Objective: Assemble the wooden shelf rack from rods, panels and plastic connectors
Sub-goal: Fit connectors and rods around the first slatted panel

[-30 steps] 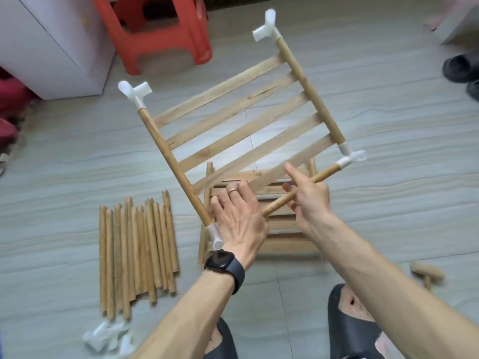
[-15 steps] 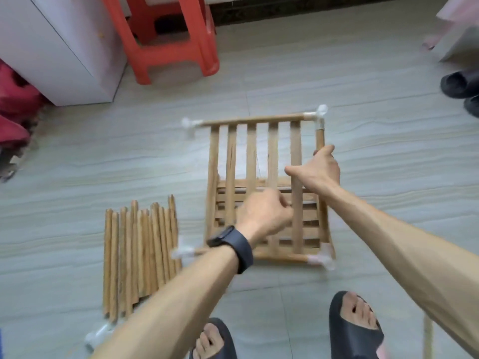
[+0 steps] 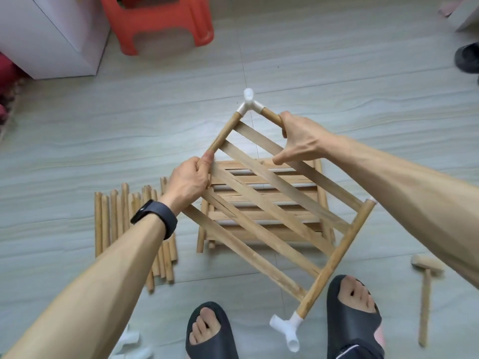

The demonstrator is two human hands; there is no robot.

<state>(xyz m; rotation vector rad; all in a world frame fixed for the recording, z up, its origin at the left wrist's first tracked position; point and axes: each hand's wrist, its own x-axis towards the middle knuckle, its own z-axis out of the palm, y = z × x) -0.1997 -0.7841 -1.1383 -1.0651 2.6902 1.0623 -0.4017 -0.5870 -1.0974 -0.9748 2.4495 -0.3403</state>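
Note:
I hold a slatted wooden shelf panel (image 3: 261,203) tilted above the floor, one corner pointing away from me. My left hand (image 3: 189,177) grips its left side rod (image 3: 225,130). My right hand (image 3: 298,138) is closed on a short rod (image 3: 272,116) plugged into the white plastic connector (image 3: 249,103) at the far corner. Another white connector (image 3: 287,330) caps the near end of the right side rod (image 3: 337,257). A stack of further slatted panels (image 3: 259,229) lies on the floor beneath. A bundle of loose rods (image 3: 121,224) lies to the left.
A small wooden mallet (image 3: 425,288) lies on the floor at the right. Loose white connectors (image 3: 132,343) sit near the bottom left. My feet in black slippers (image 3: 352,312) are below the panel. A red plastic stool (image 3: 158,19) and a white cabinet (image 3: 49,35) stand at the back.
The panel has been lifted off the stack and turned so a corner points away. My right hand moved onto the short rod at the far corner connector; my left took the side rod.

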